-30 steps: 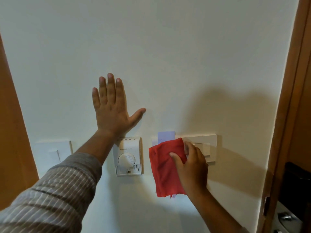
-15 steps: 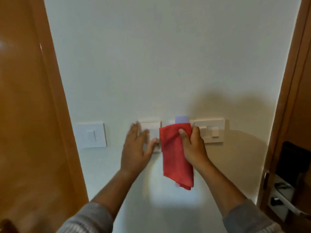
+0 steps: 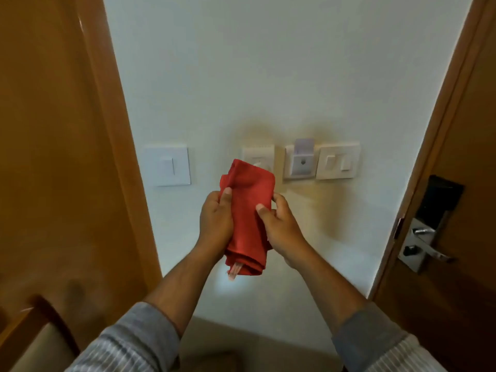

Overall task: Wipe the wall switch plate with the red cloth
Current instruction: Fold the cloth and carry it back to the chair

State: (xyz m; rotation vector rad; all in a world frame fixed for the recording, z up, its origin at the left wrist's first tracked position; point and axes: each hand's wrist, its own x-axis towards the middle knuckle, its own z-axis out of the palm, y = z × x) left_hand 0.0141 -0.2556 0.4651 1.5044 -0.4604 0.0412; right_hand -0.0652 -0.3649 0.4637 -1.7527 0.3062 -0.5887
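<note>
The folded red cloth (image 3: 248, 210) was held between the left hand (image 3: 216, 220) and right hand (image 3: 281, 226), fingers closed on it, away from the white rectangular wall switch plate (image 3: 337, 164).

A single rocker switch (image 3: 167, 165) sits alone on the pale wall (image 3: 268, 76), well left of the others. A thermostat (image 3: 261, 157) is partly hidden, and just right of it a key-card holder (image 3: 302, 163) has a card (image 3: 304, 145) standing in its slot. Orange-brown wooden panels (image 3: 53, 130) flank the wall; the right-hand door (image 3: 469, 183) carries a black electronic lock (image 3: 440, 201) and a metal lever handle (image 3: 426, 249).
</note>
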